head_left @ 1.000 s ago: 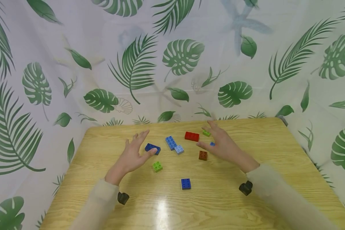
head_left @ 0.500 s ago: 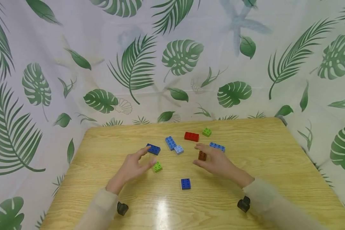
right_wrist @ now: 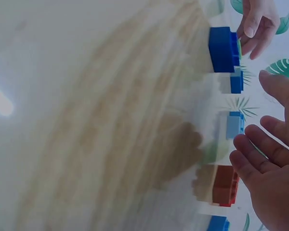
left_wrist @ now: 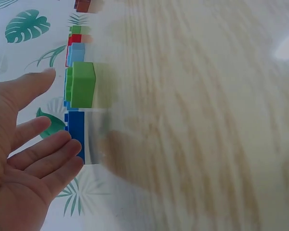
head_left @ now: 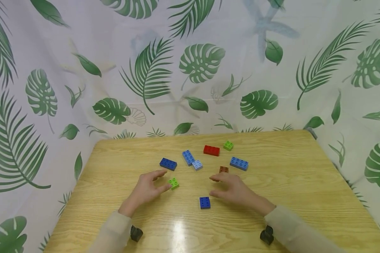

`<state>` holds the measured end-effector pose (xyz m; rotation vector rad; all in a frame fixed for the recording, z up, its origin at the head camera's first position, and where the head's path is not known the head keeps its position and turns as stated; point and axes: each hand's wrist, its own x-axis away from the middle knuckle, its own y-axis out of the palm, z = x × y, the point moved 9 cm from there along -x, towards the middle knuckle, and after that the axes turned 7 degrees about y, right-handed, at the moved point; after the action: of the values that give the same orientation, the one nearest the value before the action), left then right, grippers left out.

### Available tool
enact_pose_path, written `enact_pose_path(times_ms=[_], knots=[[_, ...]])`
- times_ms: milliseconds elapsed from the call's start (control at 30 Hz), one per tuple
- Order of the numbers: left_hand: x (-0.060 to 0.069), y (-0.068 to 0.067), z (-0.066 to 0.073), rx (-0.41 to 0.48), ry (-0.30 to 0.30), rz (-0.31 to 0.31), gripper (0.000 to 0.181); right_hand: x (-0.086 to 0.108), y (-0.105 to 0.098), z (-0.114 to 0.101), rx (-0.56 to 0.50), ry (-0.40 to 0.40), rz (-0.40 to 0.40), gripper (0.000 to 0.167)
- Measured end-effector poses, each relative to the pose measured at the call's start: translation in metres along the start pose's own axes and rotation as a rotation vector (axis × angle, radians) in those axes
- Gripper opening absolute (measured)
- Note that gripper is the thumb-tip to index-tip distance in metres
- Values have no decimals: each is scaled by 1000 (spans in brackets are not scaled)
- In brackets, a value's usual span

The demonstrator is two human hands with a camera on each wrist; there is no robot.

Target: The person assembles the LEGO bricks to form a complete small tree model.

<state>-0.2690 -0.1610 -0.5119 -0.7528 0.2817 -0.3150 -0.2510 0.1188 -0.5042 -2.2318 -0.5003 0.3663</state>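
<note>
The left hand (head_left: 147, 188), grip loosely spread, hung beside the nearer lime block (head_left: 174, 183); the square blue block (head_left: 204, 202) sat between hands; the right hand (head_left: 232, 189), grip likewise spread, hovered near the brown block (head_left: 223, 169), well inside the surface's (head_left: 323, 196) right edge.

a wood-grained table (head_left: 291, 158) bears scattered bricks (head_left: 211, 150).

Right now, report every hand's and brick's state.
Left hand: open
Right hand: open
Near green brick: studs up
Far green brick: studs up
Front blue brick: studs up
Right blue brick: studs up
Middle blue brick: studs up
Navy brick: studs up
Pale brick: studs up
Brown brick: studs up
Red brick: studs up
</note>
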Motion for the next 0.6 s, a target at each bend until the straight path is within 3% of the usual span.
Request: enact_pose_path(times_ms=[400,600], knots=[[-3,8,-7,-32,37,27,51,5,22,-2,-73,-38,-114,47],[-4,10,-7,-57,40,19,52,7,30,-2,-30,-57,-141,49]])
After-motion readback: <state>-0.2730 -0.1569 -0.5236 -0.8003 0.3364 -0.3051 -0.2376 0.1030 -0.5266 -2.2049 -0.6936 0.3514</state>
